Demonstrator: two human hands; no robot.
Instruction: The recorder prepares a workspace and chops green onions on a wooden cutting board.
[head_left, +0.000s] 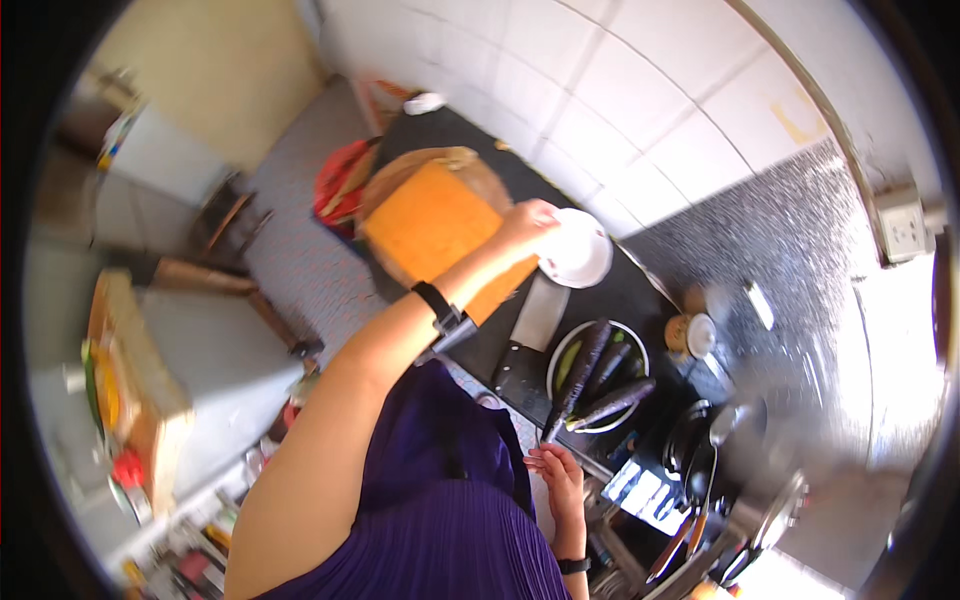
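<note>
My left hand (531, 225) grips the rim of a white bowl (579, 251), close to the tiled wall. Below that arm, an orange cutting board (427, 217) rests on a round wooden chopping block (386, 180). A cleaver (541, 307) lies on the black counter beside the bowl. Farther right, a white-rimmed basin (645, 352) holds several dark purple eggplants (583, 367) and something green. My right hand (559, 469) is just below the basin, near one eggplant's stem end, its fingers apart and holding nothing that I can see.
A lidded jar (686, 335) stands right of the basin. Pans and utensils with wooden handles (675, 544) sit around the stove at lower right. A red bag (341, 184) is at the counter's far left end. A wooden-topped table (142, 390) stands to the left.
</note>
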